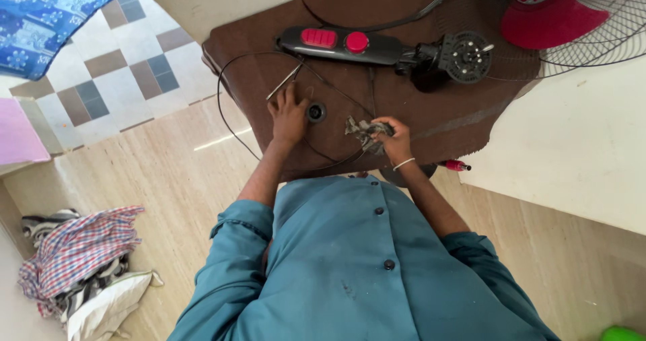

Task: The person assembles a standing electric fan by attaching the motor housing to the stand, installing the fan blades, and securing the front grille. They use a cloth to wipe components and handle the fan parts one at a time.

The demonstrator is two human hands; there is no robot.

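A crumpled grey rag sits pinched in the right hand, fingers curled tight round it, on the brown cloth that covers the bench. Just beside it lies a small black round part, which the left hand touches with fingers spread flat (palm down on the cloth). A thin black cable loops round both hands. Farther off lie a black control housing with red buttons, a black motor part and a red-bladed fan with wire guard. To wipe well, I judge, the left hand should hold the part steady.
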